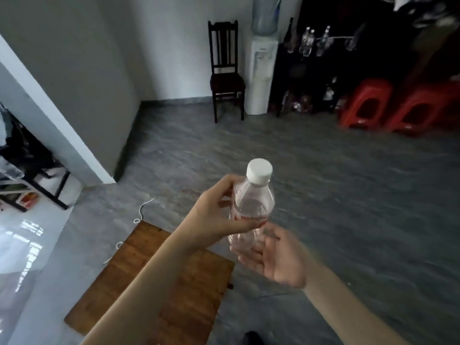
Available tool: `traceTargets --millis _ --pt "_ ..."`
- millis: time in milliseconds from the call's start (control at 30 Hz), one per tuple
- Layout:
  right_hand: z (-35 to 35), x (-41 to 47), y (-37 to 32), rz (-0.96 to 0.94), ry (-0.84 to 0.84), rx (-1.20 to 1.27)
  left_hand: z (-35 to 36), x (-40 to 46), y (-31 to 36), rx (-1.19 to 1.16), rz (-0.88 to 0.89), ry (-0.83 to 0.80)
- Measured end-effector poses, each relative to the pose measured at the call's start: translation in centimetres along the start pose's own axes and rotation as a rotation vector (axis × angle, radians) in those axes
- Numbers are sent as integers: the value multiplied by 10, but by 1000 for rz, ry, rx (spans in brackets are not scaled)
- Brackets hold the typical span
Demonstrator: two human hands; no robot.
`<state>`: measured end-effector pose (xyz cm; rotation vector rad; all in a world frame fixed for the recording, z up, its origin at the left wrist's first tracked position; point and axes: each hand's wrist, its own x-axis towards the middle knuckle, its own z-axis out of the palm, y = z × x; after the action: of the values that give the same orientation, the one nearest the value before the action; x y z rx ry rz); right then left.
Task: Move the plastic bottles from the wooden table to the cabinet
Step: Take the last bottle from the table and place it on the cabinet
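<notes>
Clear plastic bottle (252,207) (white cap, red label), upright, left hand (219,215) fingers wrapped round it, right hand (276,257) fingers spread beneath

- The grey floor (323,170) ahead of me lies open right across to the far wall.
- At that wall a dark chair (227,70) and a white water dispenser (261,70) stand side by side, left of the dark cabinet (311,78).
- Bottles (308,43) already crowd the cabinet's top.
- Two red stools (398,105) stand against its right part.
- The tabletop (154,270) sits low at my left; a white cord (142,210) trails on the floor beyond it.
</notes>
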<state>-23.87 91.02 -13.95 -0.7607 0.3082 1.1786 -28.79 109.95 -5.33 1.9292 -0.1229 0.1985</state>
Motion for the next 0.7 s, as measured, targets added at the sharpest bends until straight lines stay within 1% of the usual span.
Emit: traceTargets --millis 200,333,433,700 --pt "-14 -44 -14 -127 26 124 32 31 21 -62 46 -138" --pt "-35 -76 -27 -214 38 165 62 55 38 -86 56 -246" --pt "-52 -103 -39 -264 58 150 93 73 51 -112 78 -313" --pt "-101 -167 -82 -334 62 171 177 117 85 -198 115 -342"
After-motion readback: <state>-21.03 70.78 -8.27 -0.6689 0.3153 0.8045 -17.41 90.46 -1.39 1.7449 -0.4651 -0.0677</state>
